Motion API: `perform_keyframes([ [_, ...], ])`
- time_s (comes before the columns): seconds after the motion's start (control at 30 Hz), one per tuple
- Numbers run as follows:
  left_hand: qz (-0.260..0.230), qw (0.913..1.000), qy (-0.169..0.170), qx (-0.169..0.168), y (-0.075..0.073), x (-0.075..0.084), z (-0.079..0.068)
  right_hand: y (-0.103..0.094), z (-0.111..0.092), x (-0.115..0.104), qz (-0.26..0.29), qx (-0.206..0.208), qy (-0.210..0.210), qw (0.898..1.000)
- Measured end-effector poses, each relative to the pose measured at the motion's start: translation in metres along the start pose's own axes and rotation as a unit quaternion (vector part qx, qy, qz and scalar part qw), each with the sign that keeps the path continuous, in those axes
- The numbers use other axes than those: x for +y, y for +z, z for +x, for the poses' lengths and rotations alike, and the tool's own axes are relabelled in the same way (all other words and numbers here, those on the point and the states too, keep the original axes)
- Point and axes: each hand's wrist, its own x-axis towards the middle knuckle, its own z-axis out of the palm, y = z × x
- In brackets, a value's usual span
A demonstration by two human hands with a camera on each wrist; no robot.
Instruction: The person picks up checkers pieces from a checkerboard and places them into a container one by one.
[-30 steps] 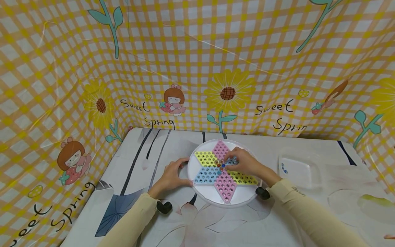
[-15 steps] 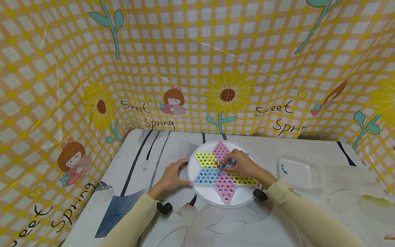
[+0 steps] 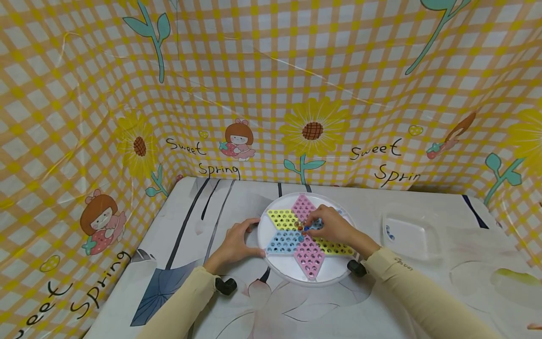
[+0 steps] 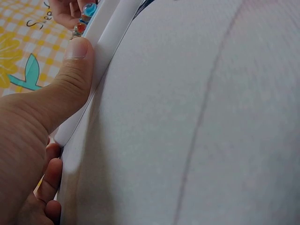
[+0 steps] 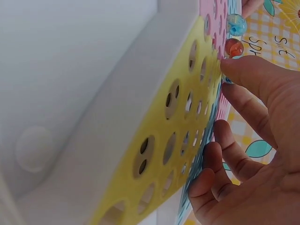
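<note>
A round white Chinese checkers board (image 3: 271, 268) with a pink, yellow and blue perforated star lies on the table. My left hand (image 3: 233, 242) holds its left edge, thumb and index finger spread along the rim; in the left wrist view the thumb (image 4: 77, 70) presses the rim. Over the star's centre, my right hand (image 3: 334, 227) pinches a blue marble (image 3: 306, 228) between thumb and index finger. That marble is mostly hidden by the fingertips in the right wrist view. Close by sit a light-blue marble (image 5: 236, 25) and a red marble (image 5: 234, 47).
To the right of the board stands a clear plastic tray (image 3: 432, 235) with a few blue marbles (image 3: 389, 231) at its left side. A checked yellow cloth (image 3: 262, 84) hangs behind and to both sides of the table (image 3: 237, 310).
My right hand has shifted slightly left over the star's centre, then stayed nearly still. The left hand keeps its place at the rim.
</note>
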Motion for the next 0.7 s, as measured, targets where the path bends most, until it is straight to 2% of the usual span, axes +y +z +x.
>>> perform_keyframes([
  [0.37, 0.003, 1.0, -0.002, -0.001, 0.0006, 0.0002, 0.0006, -0.0008, -0.0002, -0.002, 0.004, -0.002, 0.007, 1.0],
  [0.7, 0.005, 1.0, -0.001, 0.0, 0.0011, -0.0009, 0.0006, -0.0053, 0.0, -0.0031, 0.002, -0.017, -0.02, 1.0],
])
